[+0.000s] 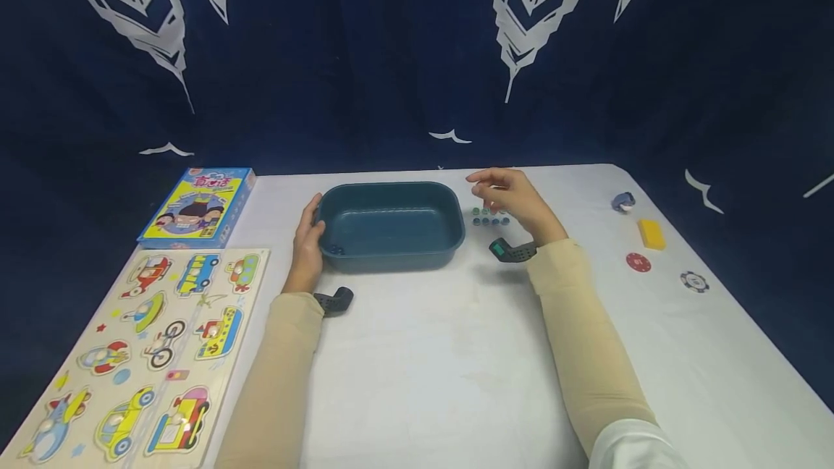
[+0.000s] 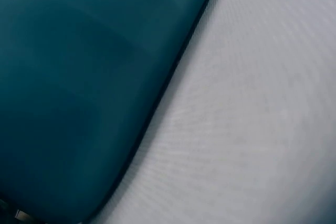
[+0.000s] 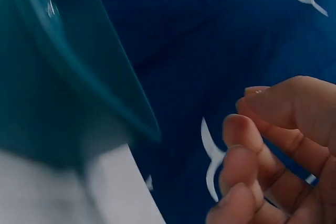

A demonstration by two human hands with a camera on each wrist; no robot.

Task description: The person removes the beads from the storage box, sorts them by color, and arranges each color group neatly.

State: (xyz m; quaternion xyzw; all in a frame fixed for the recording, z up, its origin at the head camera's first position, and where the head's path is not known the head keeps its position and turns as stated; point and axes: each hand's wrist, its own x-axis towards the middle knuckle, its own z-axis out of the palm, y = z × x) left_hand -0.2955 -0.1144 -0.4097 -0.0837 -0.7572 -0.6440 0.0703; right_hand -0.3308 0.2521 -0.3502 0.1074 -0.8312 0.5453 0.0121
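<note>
Several small blue and green beads (image 1: 485,222) sit in neat rows on the tabletop (image 1: 417,368), just right of a teal rectangular tub (image 1: 391,261); the rows probably make them easy to pick singly. The tub stands upright between the arms, a few dark beads (image 1: 335,249) in its near left corner, perhaps so that both sides are within reach. The left hand (image 1: 306,248) lies against its left end, thumb at the rim, likely to steady it; whether it truly grips, I cannot tell. The right hand (image 1: 511,197) hovers over the rows, fingers loosely bent, with nothing visible in its grasp. The wooden puzzle board (image 1: 169,302), boxed game (image 1: 195,212), yellow block (image 1: 651,234) and red poker chip (image 1: 638,262) lie off to the sides, seemingly to stay out of the way.
</note>
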